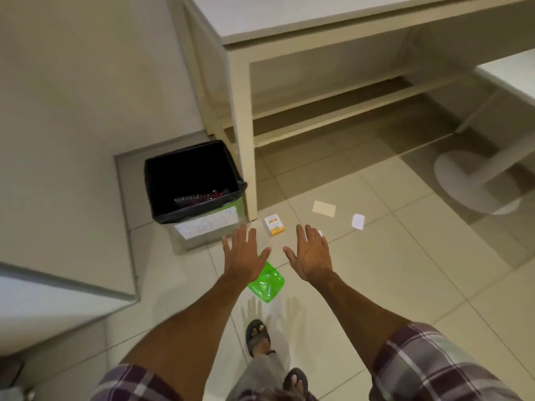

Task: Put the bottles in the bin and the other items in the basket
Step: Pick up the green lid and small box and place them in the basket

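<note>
A bin (162,180) lined with a black bag stands on the floor by the table leg; a clear bottle (197,198) lies inside it. In front of the bin my left hand (244,254) and my right hand (311,253) hover palm down, fingers spread, holding nothing. Between them on the tiles lies a small white and orange box (273,224). A green transparent basket (267,282) sits on the floor just below my left hand, partly hidden by my wrist. A beige card (324,208) and a white paper piece (358,221) lie to the right.
A cream table (246,140) with a lower shelf stands behind the bin. A round white pedestal base (474,183) is at the right. A white cabinet corner (66,285) juts in at the left. My sandalled feet (257,337) are on the tiled floor.
</note>
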Demonstrator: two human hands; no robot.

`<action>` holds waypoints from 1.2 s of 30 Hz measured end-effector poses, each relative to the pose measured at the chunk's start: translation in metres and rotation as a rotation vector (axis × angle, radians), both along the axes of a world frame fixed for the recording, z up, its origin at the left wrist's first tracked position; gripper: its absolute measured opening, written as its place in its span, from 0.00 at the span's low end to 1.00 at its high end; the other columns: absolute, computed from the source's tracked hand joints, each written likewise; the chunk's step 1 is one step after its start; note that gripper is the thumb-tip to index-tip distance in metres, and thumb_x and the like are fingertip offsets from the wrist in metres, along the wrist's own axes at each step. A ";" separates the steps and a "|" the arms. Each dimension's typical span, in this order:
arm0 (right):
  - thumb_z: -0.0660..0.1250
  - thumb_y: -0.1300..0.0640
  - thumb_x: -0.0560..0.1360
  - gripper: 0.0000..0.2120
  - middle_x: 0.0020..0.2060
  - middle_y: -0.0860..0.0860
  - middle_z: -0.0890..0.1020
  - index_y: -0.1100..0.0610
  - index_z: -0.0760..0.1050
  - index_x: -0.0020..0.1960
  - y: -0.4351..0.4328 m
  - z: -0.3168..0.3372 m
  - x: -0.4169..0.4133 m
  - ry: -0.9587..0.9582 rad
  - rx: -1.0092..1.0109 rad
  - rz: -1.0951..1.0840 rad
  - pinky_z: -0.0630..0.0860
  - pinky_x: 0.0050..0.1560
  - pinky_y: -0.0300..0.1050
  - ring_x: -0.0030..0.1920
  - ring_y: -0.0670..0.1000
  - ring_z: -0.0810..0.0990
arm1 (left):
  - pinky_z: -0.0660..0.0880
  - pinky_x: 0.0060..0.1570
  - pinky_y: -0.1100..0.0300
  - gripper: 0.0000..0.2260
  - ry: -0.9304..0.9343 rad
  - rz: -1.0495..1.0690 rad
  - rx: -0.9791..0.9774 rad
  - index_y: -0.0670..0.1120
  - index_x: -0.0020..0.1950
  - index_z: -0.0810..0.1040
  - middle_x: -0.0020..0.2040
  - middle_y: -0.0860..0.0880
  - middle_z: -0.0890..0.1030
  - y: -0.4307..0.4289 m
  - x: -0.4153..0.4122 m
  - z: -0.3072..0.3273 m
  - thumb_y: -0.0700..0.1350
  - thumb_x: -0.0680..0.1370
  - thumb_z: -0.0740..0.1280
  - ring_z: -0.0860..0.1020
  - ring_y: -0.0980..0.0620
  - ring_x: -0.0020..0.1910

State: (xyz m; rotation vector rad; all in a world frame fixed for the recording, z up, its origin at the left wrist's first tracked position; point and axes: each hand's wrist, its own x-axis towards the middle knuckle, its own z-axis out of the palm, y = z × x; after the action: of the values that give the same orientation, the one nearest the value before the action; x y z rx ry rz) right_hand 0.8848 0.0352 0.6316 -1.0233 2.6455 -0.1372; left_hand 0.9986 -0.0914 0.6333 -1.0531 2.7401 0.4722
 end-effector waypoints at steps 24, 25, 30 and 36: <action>0.59 0.43 0.78 0.34 0.71 0.61 0.66 0.61 0.55 0.76 -0.142 -0.107 -0.105 -0.162 0.164 0.567 0.60 0.71 0.54 0.71 0.61 0.64 | 0.47 0.75 0.44 0.31 -0.109 0.662 0.152 0.44 0.77 0.56 0.79 0.43 0.53 -0.058 -0.061 -0.106 0.60 0.80 0.55 0.52 0.45 0.77; 0.60 0.44 0.78 0.34 0.70 0.61 0.66 0.61 0.55 0.76 -0.143 -0.119 -0.106 -0.196 0.177 0.582 0.61 0.71 0.54 0.70 0.61 0.65 | 0.48 0.75 0.43 0.31 -0.114 0.672 0.146 0.44 0.77 0.56 0.78 0.43 0.54 -0.058 -0.063 -0.117 0.60 0.79 0.55 0.53 0.44 0.77; 0.63 0.44 0.76 0.36 0.71 0.57 0.65 0.57 0.53 0.76 -0.141 -0.202 -0.109 -0.343 0.241 0.533 0.67 0.67 0.55 0.71 0.58 0.64 | 0.48 0.75 0.43 0.31 -0.121 0.709 0.192 0.45 0.77 0.56 0.79 0.43 0.53 -0.054 -0.063 -0.190 0.60 0.79 0.56 0.52 0.45 0.77; 0.62 0.45 0.77 0.34 0.70 0.58 0.65 0.57 0.52 0.76 -0.138 -0.331 -0.113 -0.325 0.398 0.555 0.70 0.64 0.56 0.70 0.59 0.64 | 0.49 0.75 0.43 0.30 -0.150 0.724 0.250 0.44 0.76 0.57 0.78 0.43 0.55 -0.049 -0.048 -0.315 0.60 0.79 0.56 0.54 0.44 0.77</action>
State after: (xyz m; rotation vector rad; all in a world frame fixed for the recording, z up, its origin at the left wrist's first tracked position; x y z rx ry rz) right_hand 0.7714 -0.1026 0.3010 -1.3970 1.9128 0.3058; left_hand 0.9508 -0.1405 0.3179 -1.8918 2.0296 0.7601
